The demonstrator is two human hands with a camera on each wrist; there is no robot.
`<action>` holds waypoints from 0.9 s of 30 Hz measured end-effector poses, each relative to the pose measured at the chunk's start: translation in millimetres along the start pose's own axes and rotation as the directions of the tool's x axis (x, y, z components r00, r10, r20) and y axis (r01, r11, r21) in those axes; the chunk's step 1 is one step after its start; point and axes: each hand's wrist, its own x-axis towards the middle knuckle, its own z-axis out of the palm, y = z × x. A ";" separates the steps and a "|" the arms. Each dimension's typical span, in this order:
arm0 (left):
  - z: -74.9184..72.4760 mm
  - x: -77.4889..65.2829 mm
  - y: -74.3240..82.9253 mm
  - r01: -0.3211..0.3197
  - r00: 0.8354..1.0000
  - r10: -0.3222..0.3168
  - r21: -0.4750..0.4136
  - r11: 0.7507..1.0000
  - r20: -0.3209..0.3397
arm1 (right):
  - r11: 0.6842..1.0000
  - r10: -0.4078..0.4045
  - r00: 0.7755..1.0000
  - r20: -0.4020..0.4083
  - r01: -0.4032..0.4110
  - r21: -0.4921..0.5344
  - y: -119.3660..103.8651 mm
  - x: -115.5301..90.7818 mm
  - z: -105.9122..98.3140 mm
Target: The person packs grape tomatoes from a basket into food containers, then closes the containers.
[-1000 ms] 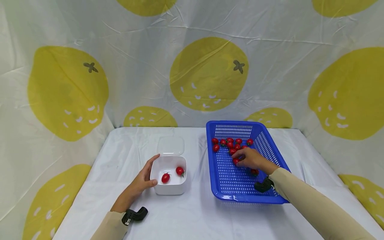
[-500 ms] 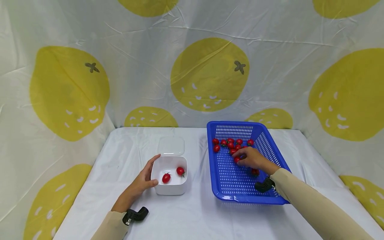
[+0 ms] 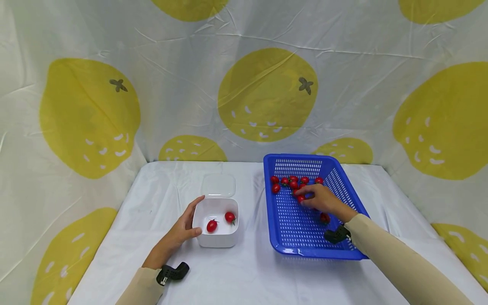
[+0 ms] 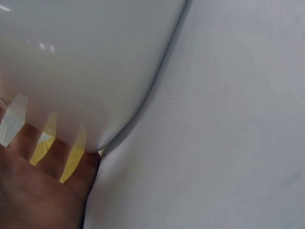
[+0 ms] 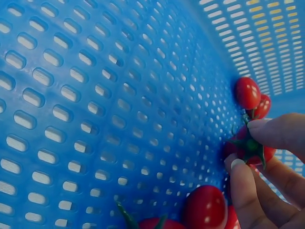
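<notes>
My left hand (image 3: 179, 231) holds the left side of a white square container (image 3: 217, 241), thumb by the front rim and fingers along the far left edge. Inside lie two red cherry tomatoes (image 3: 212, 225). In the left wrist view, the fingers (image 4: 71, 167) press against the container's glossy wall. My right hand (image 3: 322, 199) reaches into a blue slotted basket (image 3: 270, 212). Seen from the right wrist, its thumb and fingertips pinch a cherry tomato (image 5: 250, 147) with a green calyx. Several other cherry tomatoes (image 5: 205, 207) lie close around it.
Behind the white container lies a flat translucent lid (image 3: 218, 185). More cherry tomatoes (image 3: 275, 188) are grouped toward the basket's far end, and one tomato (image 3: 325, 218) sits under the right forearm. A lemon-printed sheet (image 3: 267, 95) hangs behind the white-covered table (image 3: 251, 275).
My right hand has moved slightly away toward the far end of the basket, the tomato at its fingertips shifting with it. The left hand and the white container stay in place.
</notes>
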 end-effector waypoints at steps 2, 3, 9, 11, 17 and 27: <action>0.4 -0.1 0.3 0.005 1.000 -0.005 -0.001 1.000 -0.002 | 1.000 -0.012 1.000 -0.008 0.012 -0.002 -2.2 -0.3 -0.2; 0.6 -0.1 0.5 0.006 1.000 -0.006 0.000 1.000 -0.002 | 1.000 -0.018 1.000 -0.012 0.018 -0.005 -3.6 -0.3 0.0; 0.6 0.1 0.8 0.004 1.000 -0.004 -0.006 1.000 -0.002 | 0.999 -0.048 0.998 -0.029 0.048 -0.011 -13.0 -1.1 2.7; 0.5 0.0 0.6 0.005 1.000 -0.005 -0.007 1.000 -0.002 | 0.998 -0.057 0.998 -0.033 0.057 -0.012 -15.8 -1.8 3.8; 0.7 -0.4 0.4 0.007 1.000 -0.007 0.004 1.000 -0.003 | 0.997 -0.070 0.996 -0.053 0.070 0.011 -24.6 -1.3 5.5; 0.0 0.8 1.1 0.000 1.000 0.000 0.020 1.000 -0.001 | 0.992 -0.068 0.992 -0.105 0.078 0.097 -41.4 4.3 0.4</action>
